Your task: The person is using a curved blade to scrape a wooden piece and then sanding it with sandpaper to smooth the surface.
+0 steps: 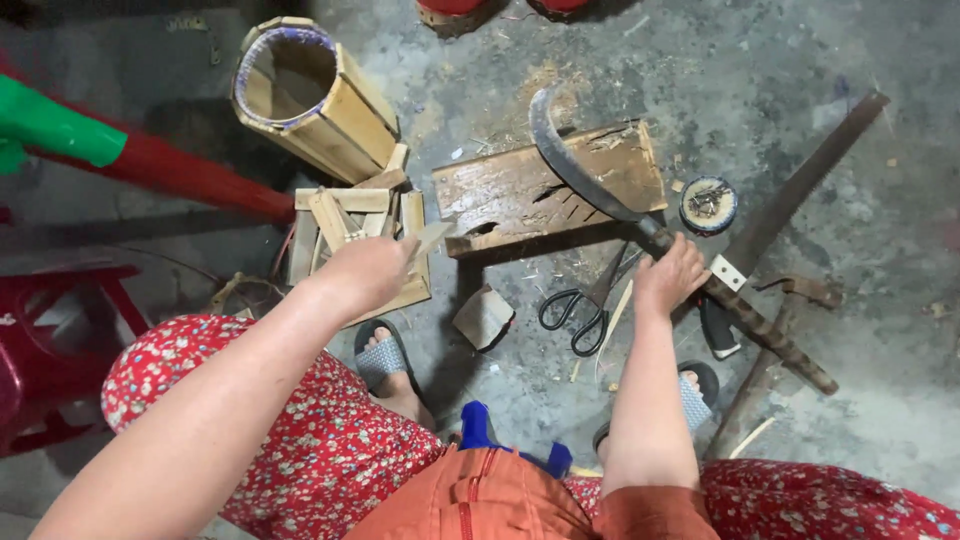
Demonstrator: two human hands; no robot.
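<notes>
Two bare hands work low over a grey concrete floor (800, 60), seen from above past knees in red flowered cloth. Up and to the left of the left hand lies the largest piece, an open-ended bamboo-slat container (310, 95), tipped on its side with a bluish band round its rim. Between the two hands, a little beyond them, sits a worn wooden chopping block (520, 190), scarred with cuts. Directly under and behind the left hand is a loose heap of bamboo slats (345, 215). The curved billhook (575, 165) rests its dark blade across the block; its bamboo-ringed handle runs down to the right past the right hand. The right hand (668, 275) is closed round that handle just below the blade. A long dark wooden strip (800, 185) lies on the floor out beyond the right hand. The left hand (368, 270) is curled shut, pinching a short flat bamboo piece (432, 236) that sticks out toward the block. Black-handled scissors (580, 305) lie just left of the right wrist. A small wood offcut (483, 317) lies between the forearms. A small round tin (708, 204) with a blue rim sits just above the right hand.
</notes>
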